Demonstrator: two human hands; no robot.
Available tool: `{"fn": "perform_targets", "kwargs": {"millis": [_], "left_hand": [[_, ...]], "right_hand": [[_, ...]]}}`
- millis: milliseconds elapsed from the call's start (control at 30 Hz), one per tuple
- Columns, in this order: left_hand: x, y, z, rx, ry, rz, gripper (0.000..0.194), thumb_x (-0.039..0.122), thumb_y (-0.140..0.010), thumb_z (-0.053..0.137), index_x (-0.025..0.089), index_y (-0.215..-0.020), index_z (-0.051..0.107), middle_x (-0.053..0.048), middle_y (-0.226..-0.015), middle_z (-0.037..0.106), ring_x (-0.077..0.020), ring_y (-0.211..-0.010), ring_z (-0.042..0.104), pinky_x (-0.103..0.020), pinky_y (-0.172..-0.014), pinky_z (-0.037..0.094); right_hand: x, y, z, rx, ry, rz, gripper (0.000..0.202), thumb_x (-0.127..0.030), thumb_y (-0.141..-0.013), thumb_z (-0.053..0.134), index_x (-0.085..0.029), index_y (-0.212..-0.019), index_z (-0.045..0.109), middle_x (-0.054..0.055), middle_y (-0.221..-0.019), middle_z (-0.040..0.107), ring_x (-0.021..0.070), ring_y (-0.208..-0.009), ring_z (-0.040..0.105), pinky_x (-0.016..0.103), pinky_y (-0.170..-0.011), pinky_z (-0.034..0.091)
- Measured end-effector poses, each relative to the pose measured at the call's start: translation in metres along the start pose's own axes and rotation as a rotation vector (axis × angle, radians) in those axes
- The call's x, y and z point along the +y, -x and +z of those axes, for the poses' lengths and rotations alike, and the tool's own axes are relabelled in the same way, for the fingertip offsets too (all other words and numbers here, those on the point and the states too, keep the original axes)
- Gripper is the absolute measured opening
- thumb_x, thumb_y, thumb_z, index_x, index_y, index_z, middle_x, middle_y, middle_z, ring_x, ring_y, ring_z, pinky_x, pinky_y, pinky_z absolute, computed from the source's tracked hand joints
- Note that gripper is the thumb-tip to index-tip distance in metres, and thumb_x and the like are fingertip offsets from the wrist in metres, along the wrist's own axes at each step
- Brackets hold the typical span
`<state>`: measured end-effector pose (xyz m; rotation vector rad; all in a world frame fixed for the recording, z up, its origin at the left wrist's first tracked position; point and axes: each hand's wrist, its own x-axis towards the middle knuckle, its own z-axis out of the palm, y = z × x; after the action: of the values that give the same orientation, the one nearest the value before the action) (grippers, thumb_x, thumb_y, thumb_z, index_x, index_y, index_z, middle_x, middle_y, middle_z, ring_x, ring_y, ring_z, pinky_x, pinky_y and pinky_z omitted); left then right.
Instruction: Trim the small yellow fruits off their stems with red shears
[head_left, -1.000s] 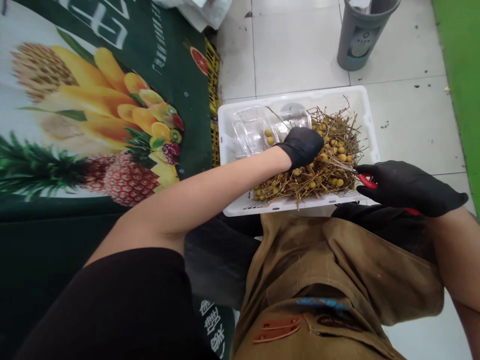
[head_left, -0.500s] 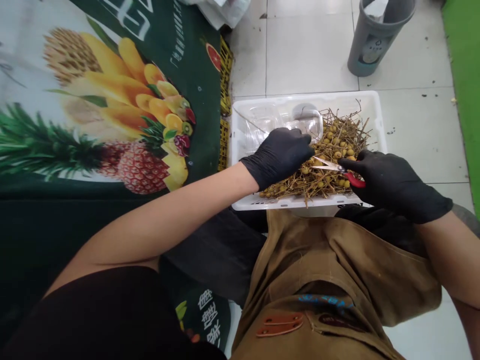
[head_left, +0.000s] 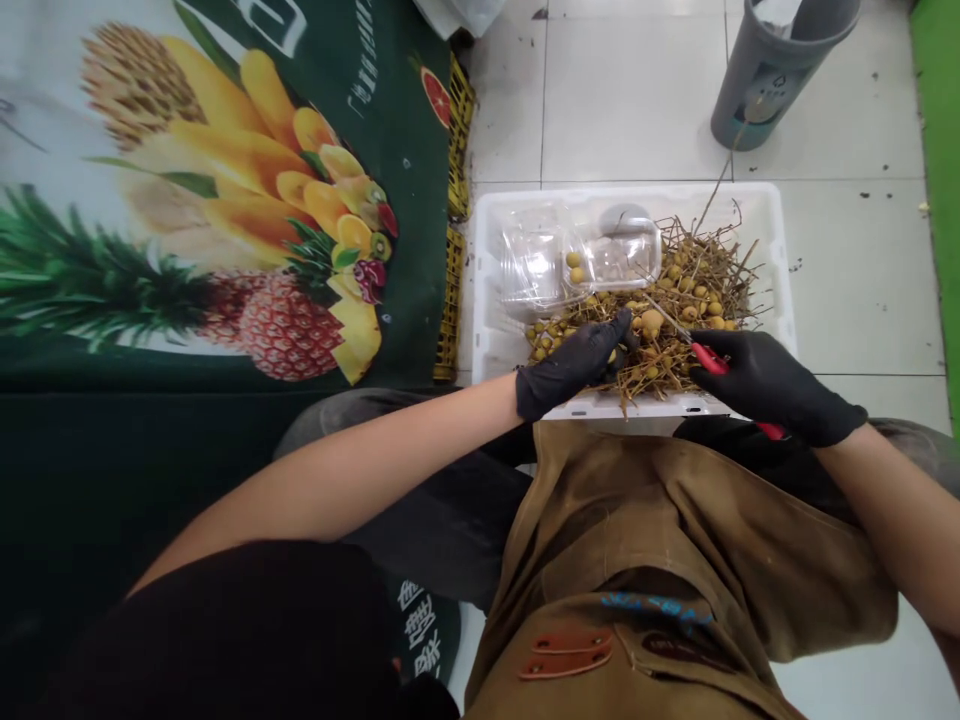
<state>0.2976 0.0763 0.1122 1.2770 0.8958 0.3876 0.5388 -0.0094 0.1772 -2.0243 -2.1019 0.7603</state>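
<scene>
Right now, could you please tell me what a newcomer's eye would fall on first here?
Probably the dark green fruit-printed banner, filling the upper left. Next comes the white plastic crate just right of centre, heaped with round yellow-brown fruit among dry twigs. At its lower right, the black-gloved right hand holds red-handled metal scissors.

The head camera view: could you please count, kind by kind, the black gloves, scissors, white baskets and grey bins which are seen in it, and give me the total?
Black gloves: 2
Scissors: 1
White basket: 1
Grey bin: 1
Total: 5
</scene>
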Motion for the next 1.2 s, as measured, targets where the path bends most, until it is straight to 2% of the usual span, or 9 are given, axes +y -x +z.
{"fn": "perform_targets", "kwargs": {"millis": [67, 167, 300, 500, 633, 767, 900, 1000, 1200], "left_hand": [[-0.009, 0.001, 0.011, -0.156, 0.273, -0.201, 0.074, 0.093, -0.107, 0.045, 0.023, -0.096, 0.065, 0.006, -0.060, 0.042, -0.0123, -0.050, 0.037, -0.026, -0.050, 0.031], [-0.008, -0.002, 0.022, -0.157, 0.433, -0.192, 0.069, 0.091, -0.106, 0.055, 0.023, -0.092, 0.059, 0.007, -0.065, 0.039, -0.0102, -0.053, 0.035, -0.024, -0.052, 0.031], [0.001, -0.010, 0.020, -0.091, 0.385, -0.146, 0.059, 0.075, -0.110, 0.066, 0.023, -0.085, 0.053, 0.006, -0.068, 0.043, -0.0100, -0.057, 0.040, -0.024, -0.055, 0.036], [-0.006, -0.013, 0.012, -0.179, 0.315, -0.099, 0.056, 0.067, -0.108, 0.071, 0.022, -0.081, 0.050, 0.006, -0.069, 0.044, -0.0086, -0.057, 0.041, -0.022, -0.055, 0.036], [-0.006, -0.023, 0.009, -0.216, 0.310, -0.133, 0.035, 0.046, -0.112, 0.064, 0.021, -0.089, 0.058, 0.001, -0.081, 0.060, -0.0088, -0.061, 0.050, -0.022, -0.057, 0.040], [0.018, -0.062, 0.011, -0.230, -0.072, 0.097, 0.017, 0.029, -0.112, 0.060, 0.018, -0.110, 0.072, -0.008, -0.111, 0.081, -0.0125, -0.080, 0.067, -0.026, -0.074, 0.055], [0.044, -0.109, 0.029, -0.114, -0.904, 0.386, 0.028, 0.023, -0.109, 0.061, 0.017, -0.122, 0.085, -0.015, -0.131, 0.085, -0.0268, -0.119, 0.079, -0.040, -0.104, 0.060], [0.052, -0.128, 0.051, -0.128, -1.354, 0.291, 0.032, 0.019, -0.106, 0.065, 0.012, -0.127, 0.088, -0.022, -0.134, 0.084, -0.0373, -0.129, 0.081, -0.045, -0.104, 0.059], [0.042, -0.136, 0.079, -0.085, -1.412, 0.141, 0.035, 0.014, -0.103, 0.067, 0.005, -0.131, 0.086, -0.028, -0.133, 0.084, -0.0416, -0.128, 0.083, -0.043, -0.097, 0.062]], "right_hand": [[-0.009, 0.004, 0.007, -0.035, -0.065, 0.024, 0.037, -0.035, -0.095, 0.064, -0.017, -0.113, 0.090, 0.010, -0.096, 0.088, 0.0258, -0.080, 0.077, 0.032, -0.071, 0.047], [-0.019, 0.007, 0.014, -0.055, -0.074, 0.080, 0.044, -0.032, -0.093, 0.062, -0.015, -0.123, 0.090, 0.014, -0.101, 0.089, 0.0292, -0.084, 0.080, 0.033, -0.072, 0.046], [-0.021, 0.008, 0.015, -0.058, -0.058, 0.101, 0.044, -0.030, -0.090, 0.063, -0.017, -0.123, 0.090, 0.014, -0.101, 0.090, 0.0291, -0.081, 0.079, 0.033, -0.072, 0.044], [-0.015, 0.013, 0.009, -0.092, -0.116, 0.101, 0.023, -0.027, -0.085, 0.064, -0.020, -0.094, 0.083, 0.008, -0.079, 0.081, 0.0244, -0.071, 0.071, 0.032, -0.068, 0.042], [0.003, 0.014, -0.014, 0.060, -0.214, 0.218, 0.042, -0.038, -0.093, 0.067, -0.018, -0.125, 0.087, 0.011, -0.096, 0.086, 0.0282, -0.080, 0.076, 0.037, -0.075, 0.054], [0.027, 0.010, -0.046, 0.236, -0.221, 0.314, 0.059, -0.046, -0.094, 0.074, -0.017, -0.145, 0.082, 0.013, -0.100, 0.085, 0.0332, -0.084, 0.078, 0.047, -0.079, 0.062], [0.043, 0.008, -0.061, 0.237, -0.175, 0.313, 0.049, -0.046, -0.099, 0.070, -0.020, -0.138, 0.085, 0.013, -0.099, 0.085, 0.0334, -0.085, 0.078, 0.049, -0.081, 0.063], [0.047, 0.009, -0.061, 0.229, -0.076, 0.304, 0.045, -0.045, -0.102, 0.068, -0.020, -0.134, 0.086, 0.016, -0.106, 0.086, 0.0351, -0.091, 0.078, 0.051, -0.088, 0.062], [0.056, 0.015, -0.059, 0.244, -0.005, 0.290, 0.046, -0.044, -0.101, 0.069, -0.019, -0.137, 0.084, 0.017, -0.114, 0.086, 0.0350, -0.095, 0.078, 0.050, -0.088, 0.060]]}}
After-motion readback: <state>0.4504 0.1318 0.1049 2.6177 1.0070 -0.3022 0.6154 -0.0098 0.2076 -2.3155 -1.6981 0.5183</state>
